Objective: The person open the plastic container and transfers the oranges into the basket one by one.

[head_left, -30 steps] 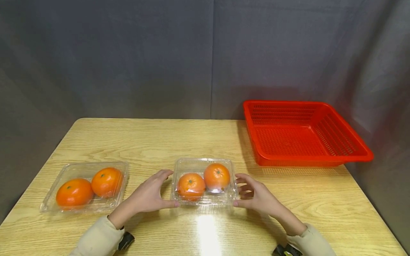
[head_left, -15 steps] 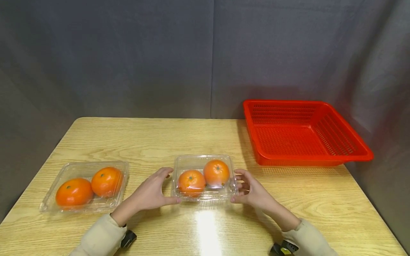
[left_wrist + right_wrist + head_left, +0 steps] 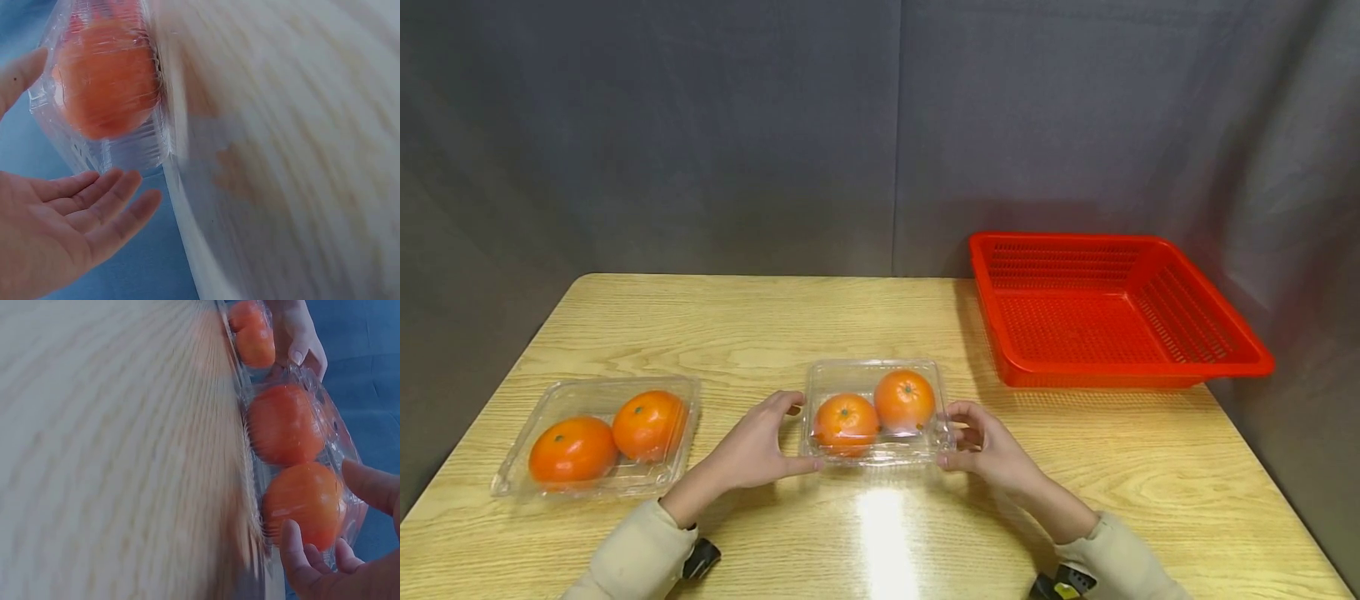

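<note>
A clear plastic clamshell box (image 3: 880, 450) with two oranges (image 3: 905, 400) in it sits at the middle of the table, its lid down. At its left end is my left hand (image 3: 756, 446), thumb tip by the front corner and fingers spread; the left wrist view shows those fingers loosely straight beside the box end. My right hand (image 3: 996, 450) is at the opposite end, its thumb by the front corner. In the right wrist view its fingertips lie against or very near the plastic; contact is hard to tell.
A second clear clamshell box (image 3: 658, 477) holding two oranges (image 3: 574, 450) lies to the left, close to my left forearm. At the back right a red plastic basket (image 3: 1011, 358) stands by the table's right edge. A grey curtain (image 3: 737, 142) hangs behind the wooden table (image 3: 737, 317).
The middle box has shifted slightly away from me, both hands moving along with it. The second box and the basket stay where they were.
</note>
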Demonstrator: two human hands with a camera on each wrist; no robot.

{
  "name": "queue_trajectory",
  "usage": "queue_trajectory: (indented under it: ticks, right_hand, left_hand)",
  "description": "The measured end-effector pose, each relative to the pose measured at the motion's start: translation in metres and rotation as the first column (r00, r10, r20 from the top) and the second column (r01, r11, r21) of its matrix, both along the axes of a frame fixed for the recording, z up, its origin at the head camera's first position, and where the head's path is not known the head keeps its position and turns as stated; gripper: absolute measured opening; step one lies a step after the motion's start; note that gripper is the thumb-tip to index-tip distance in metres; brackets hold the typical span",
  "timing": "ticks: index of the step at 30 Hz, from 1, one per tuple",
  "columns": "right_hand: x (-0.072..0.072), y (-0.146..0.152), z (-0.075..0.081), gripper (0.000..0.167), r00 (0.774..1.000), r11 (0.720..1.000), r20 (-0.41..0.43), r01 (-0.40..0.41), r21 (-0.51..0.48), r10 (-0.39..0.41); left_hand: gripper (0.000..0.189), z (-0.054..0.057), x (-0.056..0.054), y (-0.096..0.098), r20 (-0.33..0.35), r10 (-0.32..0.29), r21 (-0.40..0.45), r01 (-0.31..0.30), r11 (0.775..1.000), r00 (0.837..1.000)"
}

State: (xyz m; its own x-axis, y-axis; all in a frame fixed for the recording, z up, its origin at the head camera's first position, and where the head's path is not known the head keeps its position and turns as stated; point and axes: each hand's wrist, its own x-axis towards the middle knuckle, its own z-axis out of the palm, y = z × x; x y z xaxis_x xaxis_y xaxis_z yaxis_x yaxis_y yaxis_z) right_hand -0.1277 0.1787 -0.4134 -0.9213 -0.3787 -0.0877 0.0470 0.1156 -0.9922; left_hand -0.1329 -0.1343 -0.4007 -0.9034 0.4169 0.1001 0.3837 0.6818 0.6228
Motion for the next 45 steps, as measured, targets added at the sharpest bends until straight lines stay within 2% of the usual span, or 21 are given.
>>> queue_trajectory:
  ticks: [20, 35, 38, 41, 45]
  right_hand:
    - [0.0013, -0.0041, -0.0046, 0.043, 0.996, 0.996, -0.011, 0.09, 0.023, -0.09]
    - [0.002, -0.0049, -0.0026, 0.037, 0.992, 0.994, 0.068, 0.107, -0.03, -0.105]
    - [0.0023, -0.0053, -0.0018, 0.026, 0.992, 0.992, 0.031, 0.122, -0.003, -0.122]
    - [0.0021, -0.0053, -0.0019, 0.015, 0.992, 0.992, -0.041, 0.121, 0.038, -0.12]
    - [0.0016, -0.0049, -0.0021, 0.013, 0.992, 0.995, -0.1, 0.083, 0.049, -0.078]
  left_hand:
    - [0.082, -0.001, -0.0042, -0.0001, 0.005, -0.006, 0.009, 0.006, 1.0, 1.0]
    - [0.078, -0.0013, -0.0048, 0.0, 0.028, -0.016, 0.029, 0.015, 0.999, 0.999]
    - [0.077, -0.0018, -0.0052, -0.0001, 0.033, -0.027, 0.03, 0.026, 0.999, 0.999]
    - [0.078, -0.002, -0.0054, -0.0002, 0.042, -0.035, 0.03, 0.033, 0.999, 0.998]
    - [0.08, -0.0018, -0.0055, -0.0006, 0.056, -0.03, 0.026, 0.028, 0.999, 0.998]
